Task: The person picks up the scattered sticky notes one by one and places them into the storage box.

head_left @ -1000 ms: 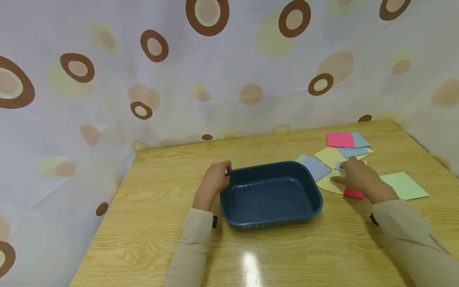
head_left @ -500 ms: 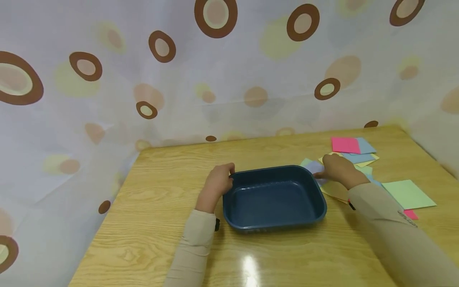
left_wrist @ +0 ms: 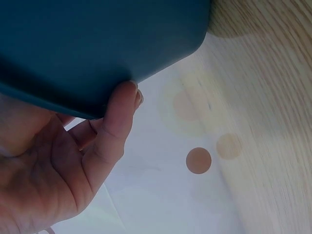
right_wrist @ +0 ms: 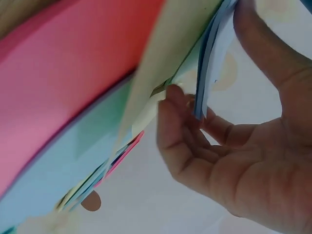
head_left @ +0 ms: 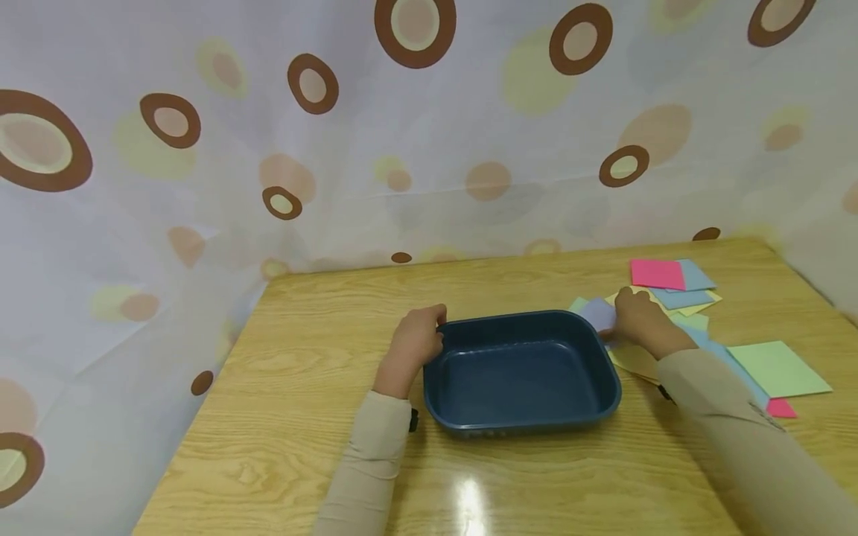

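My left hand (head_left: 412, 339) grips the far left corner of a dark blue rectangular tray (head_left: 523, 383), thumb and fingers on opposite sides of its rim in the left wrist view. The inside of the tray is bare. Just beyond its right end, my right hand (head_left: 640, 324) pinches a lavender paper square (head_left: 599, 313). In the right wrist view that paper (right_wrist: 207, 68) stands on edge, several layers thick, between thumb and curled fingers. Under and around this hand lie overlapping paper squares, a yellow one (head_left: 630, 359) among them, partly hidden by the hand and sleeve.
A pink square (head_left: 657, 274) and blue squares (head_left: 677, 298) overlap at the back right. Nearer the right edge lies a pale green square (head_left: 780, 370), beside a light blue one (head_left: 740, 366). Behind the wooden table (head_left: 302, 387) hangs a patterned cloth (head_left: 429, 149).
My right hand has moved left from the yellow and blue papers to the lavender one, which it now pinches. Papers beneath it have shifted, uncovering light blue. The left hand stays on the tray.
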A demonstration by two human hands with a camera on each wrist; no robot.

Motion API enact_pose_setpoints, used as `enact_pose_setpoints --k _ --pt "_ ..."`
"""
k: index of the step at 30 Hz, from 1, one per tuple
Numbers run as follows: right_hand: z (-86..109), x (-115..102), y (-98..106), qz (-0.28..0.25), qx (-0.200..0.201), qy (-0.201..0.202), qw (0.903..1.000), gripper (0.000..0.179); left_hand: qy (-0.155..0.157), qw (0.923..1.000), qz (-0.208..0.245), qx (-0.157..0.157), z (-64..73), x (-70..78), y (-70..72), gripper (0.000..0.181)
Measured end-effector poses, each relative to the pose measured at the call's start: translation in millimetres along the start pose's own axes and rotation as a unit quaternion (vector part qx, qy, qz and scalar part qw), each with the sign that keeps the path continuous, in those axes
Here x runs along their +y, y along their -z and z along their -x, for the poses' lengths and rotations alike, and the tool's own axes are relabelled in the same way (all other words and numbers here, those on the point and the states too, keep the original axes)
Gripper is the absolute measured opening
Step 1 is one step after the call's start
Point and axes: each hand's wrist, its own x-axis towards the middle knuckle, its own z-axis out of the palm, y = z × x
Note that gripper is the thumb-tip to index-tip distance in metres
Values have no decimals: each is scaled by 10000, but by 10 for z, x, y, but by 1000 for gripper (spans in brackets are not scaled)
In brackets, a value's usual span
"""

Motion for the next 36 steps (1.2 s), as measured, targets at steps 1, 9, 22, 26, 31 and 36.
enact_pose_setpoints --k 1,9,22,26,31,36 --pt "1 3 9 -77 77 28 9999 62 -3 10000 2 6 1 4 4 12" --pt "59 -6 152 -611 401 262 9970 39 57 10000 14 -10 3 7 12 12" --pt "195 -73 444 -1447 1086 366 9828 36 87 9999 65 -50 24 -19 -16 12" --pt "266 -135 545 -1966 1033 494 9738 37 33 10000 52 -36 15 -15 -7 12" --pt "360 -322 642 -2187 887 841 9681 38 60 9999 48 -68 0 -21 7 13" --pt "461 -566 725 -2332 563 1166 9638 35 97 9998 65 -141 -28 -14 1 14"
